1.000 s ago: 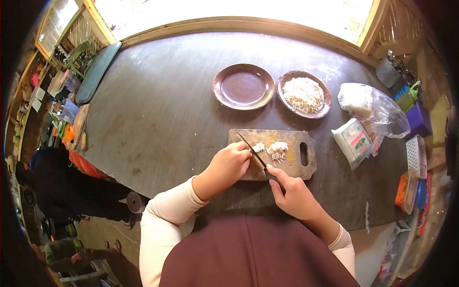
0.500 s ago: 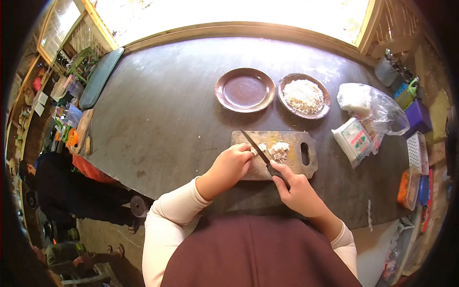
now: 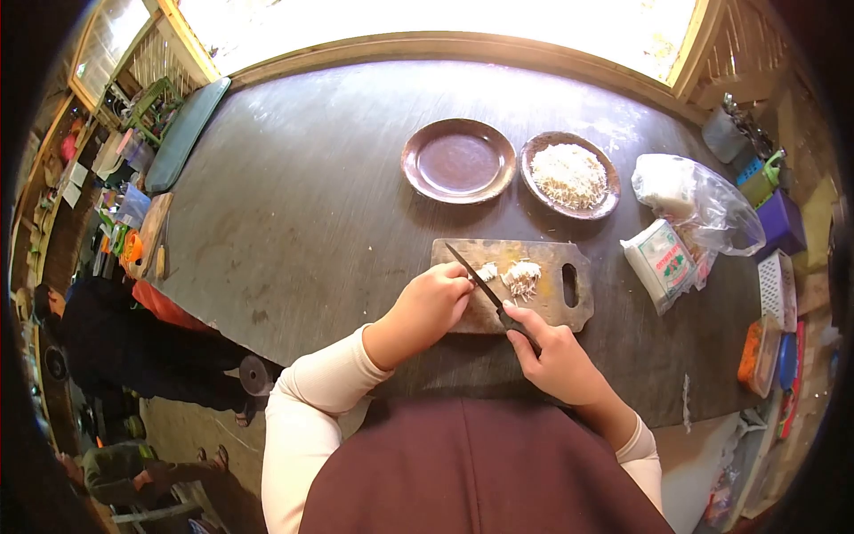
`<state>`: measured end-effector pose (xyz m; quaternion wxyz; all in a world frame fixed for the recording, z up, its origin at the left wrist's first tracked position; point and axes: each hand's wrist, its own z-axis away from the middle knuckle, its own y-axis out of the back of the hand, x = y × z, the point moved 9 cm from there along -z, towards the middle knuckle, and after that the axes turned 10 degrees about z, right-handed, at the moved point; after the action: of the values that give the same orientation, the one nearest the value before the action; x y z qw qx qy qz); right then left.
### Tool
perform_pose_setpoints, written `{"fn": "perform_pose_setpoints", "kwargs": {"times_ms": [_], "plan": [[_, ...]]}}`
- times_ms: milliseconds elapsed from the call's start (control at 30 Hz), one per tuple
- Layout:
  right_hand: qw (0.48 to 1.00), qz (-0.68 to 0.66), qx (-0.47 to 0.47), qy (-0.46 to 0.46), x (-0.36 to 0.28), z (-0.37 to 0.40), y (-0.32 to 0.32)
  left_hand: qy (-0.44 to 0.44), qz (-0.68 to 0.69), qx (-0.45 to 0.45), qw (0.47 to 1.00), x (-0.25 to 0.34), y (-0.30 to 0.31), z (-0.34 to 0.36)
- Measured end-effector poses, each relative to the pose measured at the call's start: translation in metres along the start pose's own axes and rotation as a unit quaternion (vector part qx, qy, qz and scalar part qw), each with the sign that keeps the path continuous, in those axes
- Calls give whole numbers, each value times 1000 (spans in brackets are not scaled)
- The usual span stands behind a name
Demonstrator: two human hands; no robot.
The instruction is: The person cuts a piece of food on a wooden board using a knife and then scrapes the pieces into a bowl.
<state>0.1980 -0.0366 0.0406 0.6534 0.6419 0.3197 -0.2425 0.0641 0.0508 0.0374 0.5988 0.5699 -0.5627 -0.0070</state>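
A wooden cutting board (image 3: 551, 252) lies in front of me on the dark table. My right hand (image 3: 556, 356) grips the handle of a knife (image 3: 476, 279), its dark blade slanting up and left across the board. At the board's left side, my left hand (image 3: 427, 307) has its fingers bent together on a piece of white food, mostly hidden by the fingertips and blade. White chopped bits (image 3: 487, 271) show just beyond the blade. Right of the knife sits a small heap of white shreds (image 3: 522, 278).
Behind the board stand a brown plate (image 3: 419, 182) and another plate (image 3: 608, 206) heaped with white shreds. To the right are a white printed packet (image 3: 660, 260) and a clear plastic bag (image 3: 725, 214). Baskets and containers line the right edge. People (image 3: 133, 343) are at the left.
The view has shifted slightly. Both hands and the knife keep nearly the same place over the board, the blade still beside my left fingertips.
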Motion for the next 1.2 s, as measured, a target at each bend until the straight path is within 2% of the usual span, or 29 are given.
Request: {"fn": "perform_pose_setpoints", "kwargs": {"times_ms": [433, 667, 733, 1200], "plan": [[998, 56, 34, 10, 3, -2, -10, -7, 0, 0, 1000, 0, 0, -1], [1000, 6, 17, -12, 7, -2, -5, -15, 23, 10, 1000, 1, 2, -1], [999, -13, 46, -1, 7, -2, -2, -15, 24, 10, 1000, -2, 1, 0], [1000, -8, 27, -8, 1, 1, -3, -20, 50, 11, 999, -1, 2, -1]]}}
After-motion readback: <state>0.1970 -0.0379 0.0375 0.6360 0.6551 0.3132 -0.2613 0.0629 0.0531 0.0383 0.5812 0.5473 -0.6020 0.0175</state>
